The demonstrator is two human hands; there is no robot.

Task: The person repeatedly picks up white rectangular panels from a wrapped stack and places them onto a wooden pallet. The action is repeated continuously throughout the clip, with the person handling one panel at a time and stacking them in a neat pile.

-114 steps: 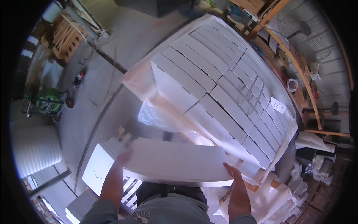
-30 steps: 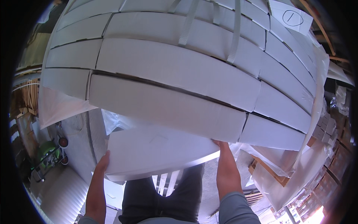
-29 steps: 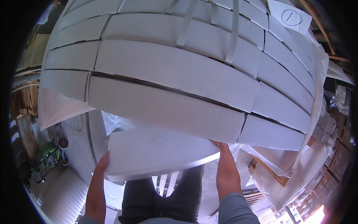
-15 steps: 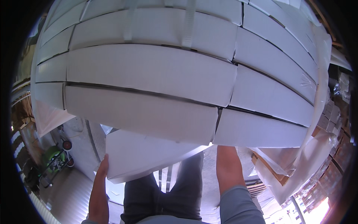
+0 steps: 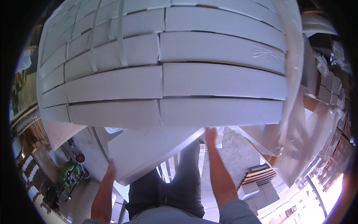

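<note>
A flat white cardboard box juts out toward me at an angle from beneath the lowest visible row of a tall stack of white boxes. On its left side is my left hand, closed against the edge, some fingers out of sight. My right hand grips the box near its right corner, just below the stack; its fingertips are hidden. The far part of the box is covered by the stack.
Clear plastic wrap hangs loose at the stack's right side. Wooden slats and more white boxes stand on the floor at right. A green wheeled machine is at left. Two straps run over the stack.
My view has turned, and the stack now appears shifted left. More of the box shows beyond the stack. My right hand, hidden before, has come into sight at the box's corner.
</note>
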